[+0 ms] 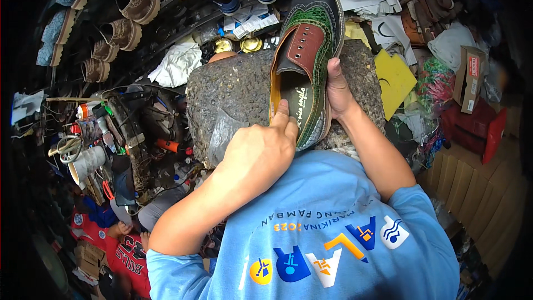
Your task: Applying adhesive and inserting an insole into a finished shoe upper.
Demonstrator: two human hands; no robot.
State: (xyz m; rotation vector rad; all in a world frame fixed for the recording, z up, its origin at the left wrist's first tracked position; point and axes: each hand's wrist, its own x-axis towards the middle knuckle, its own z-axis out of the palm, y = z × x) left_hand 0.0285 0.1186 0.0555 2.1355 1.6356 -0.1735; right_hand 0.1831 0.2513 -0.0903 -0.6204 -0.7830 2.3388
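A lace-up dress shoe (304, 44) without laces lies toe away from me, with a black toe cap, green patterned sides and a reddish-brown eyelet panel. My right hand (340, 91) grips it from the right, thumb up along its side and the other fingers hidden behind it. My left hand (261, 145) is at the opening near the heel, mostly curled, with fingertips pressed on the dark printed insole (297, 103). Behind the shoe stands a rough stone block (227, 86) with a clear plastic piece on its left part.
Rows of brown shoes (136, 3) line the far left. Tools and clutter (116, 133) fill the left side. At right lie a yellow sheet (395, 81), a narrow box (469, 78) and a red container (472, 128). A person in red (125, 261) is at lower left.
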